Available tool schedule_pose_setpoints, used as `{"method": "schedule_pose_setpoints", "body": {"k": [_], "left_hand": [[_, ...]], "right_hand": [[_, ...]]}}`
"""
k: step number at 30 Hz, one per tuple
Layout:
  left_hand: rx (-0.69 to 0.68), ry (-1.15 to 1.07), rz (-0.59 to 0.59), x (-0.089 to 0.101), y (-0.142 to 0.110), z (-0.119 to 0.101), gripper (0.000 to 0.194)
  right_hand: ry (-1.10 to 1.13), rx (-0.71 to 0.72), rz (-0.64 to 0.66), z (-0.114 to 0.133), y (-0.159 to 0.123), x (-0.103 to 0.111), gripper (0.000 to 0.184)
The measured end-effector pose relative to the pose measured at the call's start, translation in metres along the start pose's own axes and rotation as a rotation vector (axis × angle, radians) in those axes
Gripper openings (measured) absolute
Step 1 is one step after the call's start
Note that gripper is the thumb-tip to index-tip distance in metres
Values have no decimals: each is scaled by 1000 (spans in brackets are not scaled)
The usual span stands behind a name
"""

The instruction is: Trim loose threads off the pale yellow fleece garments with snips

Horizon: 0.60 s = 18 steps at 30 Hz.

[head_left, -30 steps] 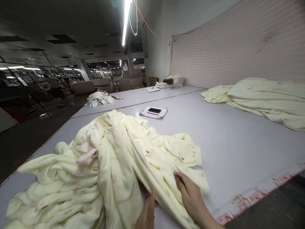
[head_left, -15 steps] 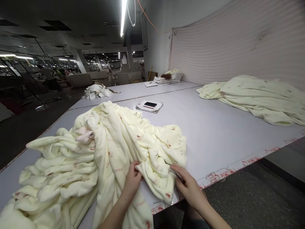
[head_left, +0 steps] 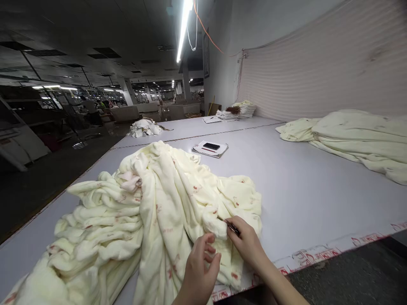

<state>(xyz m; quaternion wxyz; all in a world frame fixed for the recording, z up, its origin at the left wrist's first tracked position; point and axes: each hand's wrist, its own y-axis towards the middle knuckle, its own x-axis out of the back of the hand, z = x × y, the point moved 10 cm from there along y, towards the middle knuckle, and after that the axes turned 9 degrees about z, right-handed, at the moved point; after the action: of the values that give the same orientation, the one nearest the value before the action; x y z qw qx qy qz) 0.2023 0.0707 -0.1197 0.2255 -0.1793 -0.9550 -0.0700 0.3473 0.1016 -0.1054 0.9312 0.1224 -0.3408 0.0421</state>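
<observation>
A pale yellow fleece garment (head_left: pixel 165 203) with small reddish prints lies heaped and folded at the front left of the table. My right hand (head_left: pixel 246 239) grips small dark thread snips (head_left: pixel 233 227), whose tip touches a fold of the fleece. Just left of it, my left hand (head_left: pixel 200 267) hovers over the fabric, fingers slightly curled and apart from the thumb, with nothing in it. A pale pink knotted bit of cloth (head_left: pixel 130 181) shows on top of the heap.
On the pale table (head_left: pixel 302 190) lies a stack of papers (head_left: pixel 199 148) bearing a black phone (head_left: pixel 211 146) and a red pen. Another yellow fleece pile (head_left: pixel 356 135) is at right. White scraps (head_left: pixel 144 127) and stacked cloth (head_left: pixel 246 109) sit toward the back. The table's front edge has red-printed tape.
My left hand has let go of the fleece and moved right, opening near my right hand. The snips are now against a raised fold. The view has shifted left.
</observation>
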Motion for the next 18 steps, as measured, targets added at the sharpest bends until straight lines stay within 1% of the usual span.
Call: {"method": "schedule_pose_setpoints", "body": {"k": [2, 3, 5, 6, 7, 8, 9, 11, 12, 14, 16, 18], "left_hand": [[-113, 34, -144, 9, 1, -16, 41], [-184, 71, -225, 16, 1, -26, 46], [-294, 142, -349, 30, -2, -44, 47], [-320, 158, -367, 36, -1, -49, 45], [-322, 149, -347, 40, 1, -52, 44], [-300, 112, -293, 42, 5, -52, 42], [-261, 49, -218, 42, 9, -49, 41], [-153, -127, -46, 37, 15, -37, 32], [-97, -237, 31, 32, 16, -31, 26], [-11, -511, 144, 20, 16, -20, 19], [31, -828, 199, 10, 16, -12, 20], [46, -1102, 216, 3, 16, -8, 27]], "right_hand": [[52, 52, -46, 21, -6, 6, 14], [90, 85, -69, 32, -10, 9, 14], [158, 143, -110, 49, -15, 14, 12], [169, 161, -132, 55, -17, 16, 10], [165, 175, -157, 58, -18, 19, 9], [148, 186, -185, 60, -19, 22, 10], [122, 193, -216, 61, -19, 25, 11], [67, 191, -285, 60, -19, 32, 11], [48, 183, -316, 59, -18, 34, 11], [36, 150, -345, 56, -16, 35, 8], [58, 83, -330, 51, -12, 30, 3], [86, 1, -272, 45, -9, 22, 9]]}}
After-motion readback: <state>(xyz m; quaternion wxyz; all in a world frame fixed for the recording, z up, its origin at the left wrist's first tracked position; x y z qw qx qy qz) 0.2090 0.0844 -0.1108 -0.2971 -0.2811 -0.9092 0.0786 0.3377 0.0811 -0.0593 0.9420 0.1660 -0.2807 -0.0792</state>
